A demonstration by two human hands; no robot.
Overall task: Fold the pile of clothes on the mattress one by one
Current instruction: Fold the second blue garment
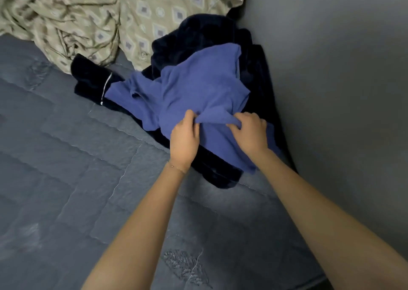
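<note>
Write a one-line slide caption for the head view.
Left hand and right hand pinch a blue shirt atop dark clothes on the mattress.

The mattress has a grey quilted cover with stitched seams and leaf-shaped embroidery. A heap of dark navy clothing lies directly on it, pressed against the grey wall. Left of and beyond the heap, a crumpled beige patterned cloth also lies on the mattress, touching the heap. A navy end with thin pale trim sticks out from the heap's left side.
</note>
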